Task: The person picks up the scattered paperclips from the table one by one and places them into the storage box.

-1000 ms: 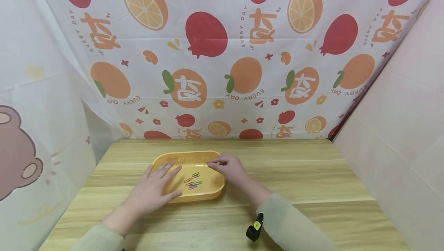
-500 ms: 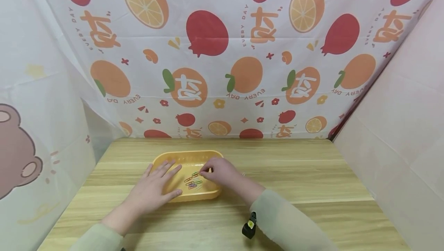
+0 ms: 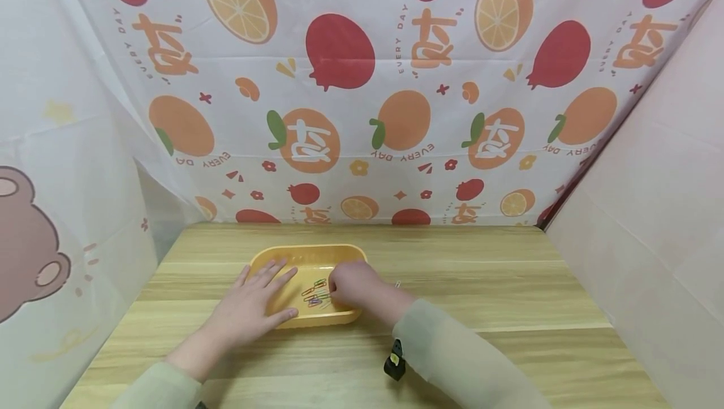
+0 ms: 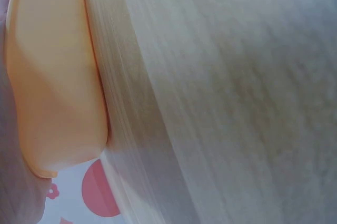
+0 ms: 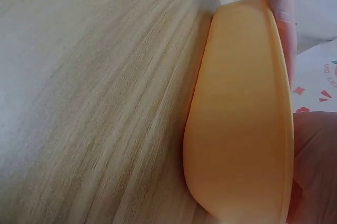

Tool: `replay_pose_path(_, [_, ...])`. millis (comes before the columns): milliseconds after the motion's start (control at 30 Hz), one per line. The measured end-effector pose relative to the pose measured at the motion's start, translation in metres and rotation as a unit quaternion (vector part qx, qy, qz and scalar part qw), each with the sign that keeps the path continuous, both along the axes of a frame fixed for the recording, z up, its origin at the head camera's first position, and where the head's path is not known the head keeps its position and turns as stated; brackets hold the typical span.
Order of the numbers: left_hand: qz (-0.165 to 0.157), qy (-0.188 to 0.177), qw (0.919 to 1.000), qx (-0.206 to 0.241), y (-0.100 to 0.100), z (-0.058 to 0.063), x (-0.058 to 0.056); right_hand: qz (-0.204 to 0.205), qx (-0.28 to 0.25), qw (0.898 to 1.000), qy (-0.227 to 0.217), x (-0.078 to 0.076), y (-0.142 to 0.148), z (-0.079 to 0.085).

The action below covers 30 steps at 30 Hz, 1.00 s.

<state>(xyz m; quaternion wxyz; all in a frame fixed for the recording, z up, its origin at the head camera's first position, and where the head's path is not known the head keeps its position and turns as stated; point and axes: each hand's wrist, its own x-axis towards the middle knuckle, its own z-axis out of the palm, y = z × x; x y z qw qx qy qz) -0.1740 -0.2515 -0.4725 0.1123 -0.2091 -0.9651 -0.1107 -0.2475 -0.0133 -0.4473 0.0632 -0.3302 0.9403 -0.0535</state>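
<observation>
A yellow oval tray (image 3: 305, 321) sits on the table, with several coloured paper clips (image 3: 314, 296) in a loose pile on its floor. My left hand (image 3: 251, 305) lies across the tray's left end, fingers spread and thumb along the near rim. Inside the right half of the tray, my right hand (image 3: 356, 283) bends down beside the pile with curled fingers. Its fingertips are hidden, and I cannot tell whether they hold a clip. The right wrist view shows the right hand (image 5: 315, 166) behind the tray's wall.
On the table, right of the tray and just past the right wrist, lies a small pale paper clip (image 3: 398, 284). The wooden table (image 3: 498, 296) runs back to a fruit-print curtain (image 3: 362, 114). A black strap (image 3: 395, 362) hangs at the right sleeve.
My right hand has moved left and down from the tray's far right rim to beside the clip pile. The pale clip on the table has come into view; my left hand stays put.
</observation>
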Motion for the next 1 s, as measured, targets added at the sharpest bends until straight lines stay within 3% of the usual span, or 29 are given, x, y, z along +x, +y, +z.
replay_pose_path(400, [0.000,0.009,1.0000,0.002,0.0016,-0.0013,-0.0001,0.002,0.038,0.999,0.005,-0.0042,0.0000,-0.0058])
replay_pose_path(1000, [0.003,0.000,1.0000,0.000,-0.0008,-0.0045,0.0012,0.005,-0.050,0.999,0.002,-0.0075,0.0079,-0.0005])
